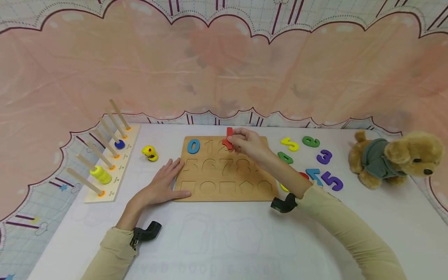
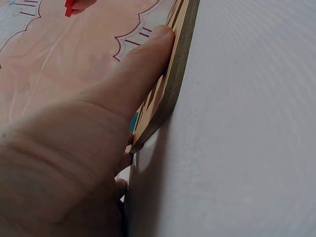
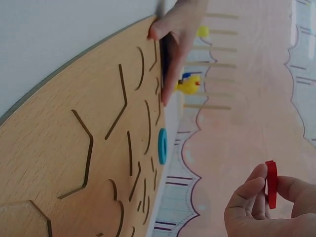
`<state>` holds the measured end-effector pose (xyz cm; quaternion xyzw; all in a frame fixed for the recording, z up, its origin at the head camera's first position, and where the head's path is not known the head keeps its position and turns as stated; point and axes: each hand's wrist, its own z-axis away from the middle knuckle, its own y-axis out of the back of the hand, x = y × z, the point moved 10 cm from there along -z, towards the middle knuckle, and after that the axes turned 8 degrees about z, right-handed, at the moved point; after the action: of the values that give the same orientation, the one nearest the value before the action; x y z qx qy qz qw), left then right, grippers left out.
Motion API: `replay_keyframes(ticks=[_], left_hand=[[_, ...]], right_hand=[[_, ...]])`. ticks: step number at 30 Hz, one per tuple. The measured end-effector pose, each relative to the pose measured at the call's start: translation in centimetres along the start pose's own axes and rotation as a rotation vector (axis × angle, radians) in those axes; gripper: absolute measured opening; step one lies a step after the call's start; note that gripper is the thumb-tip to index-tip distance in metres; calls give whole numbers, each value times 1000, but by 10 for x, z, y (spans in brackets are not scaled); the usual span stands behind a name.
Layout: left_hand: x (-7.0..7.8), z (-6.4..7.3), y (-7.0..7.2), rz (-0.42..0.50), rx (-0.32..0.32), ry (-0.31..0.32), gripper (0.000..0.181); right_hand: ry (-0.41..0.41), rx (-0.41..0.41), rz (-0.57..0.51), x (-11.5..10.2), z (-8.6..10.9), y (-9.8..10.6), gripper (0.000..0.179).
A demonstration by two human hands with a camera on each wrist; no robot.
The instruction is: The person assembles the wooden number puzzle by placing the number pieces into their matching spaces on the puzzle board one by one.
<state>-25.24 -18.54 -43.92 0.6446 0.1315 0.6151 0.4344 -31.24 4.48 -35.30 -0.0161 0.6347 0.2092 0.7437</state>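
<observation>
My right hand [image 1: 243,140] pinches a red number piece [image 1: 229,138] between thumb and fingertips, held above the top row of a wooden puzzle board [image 1: 211,193]. In the right wrist view the red piece appears edge-on, so its digit is hard to read. A blue 0 [image 1: 193,146] sits at the board's upper left, by the outline of a 1. With fingers extended, my left hand [image 1: 164,181] rests against the left edge of the board. Its thumb [image 2: 153,47] lies on the board's near corner in the left wrist view.
Right of the board lie several loose numbers, including a purple 3 [image 1: 324,156], a purple 5 [image 1: 332,181] and a blue 7 [image 1: 314,176]. A plush dog [image 1: 385,159] sits farther right. Leftward are a yellow toy duck [image 1: 150,153] and a peg stand [image 1: 117,188] with yellow and blue pieces.
</observation>
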Motion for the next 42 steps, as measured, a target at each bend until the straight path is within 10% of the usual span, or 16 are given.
replay_keyframes(ticks=[14,42], left_hand=[[2,1,1,1,-4,-3,104],[0,2,1,-3,-4,-13,105]], right_hand=[[-43,-125,-95,3,2,-16,18],[-47,-218,-391,2,-2,-29,60]])
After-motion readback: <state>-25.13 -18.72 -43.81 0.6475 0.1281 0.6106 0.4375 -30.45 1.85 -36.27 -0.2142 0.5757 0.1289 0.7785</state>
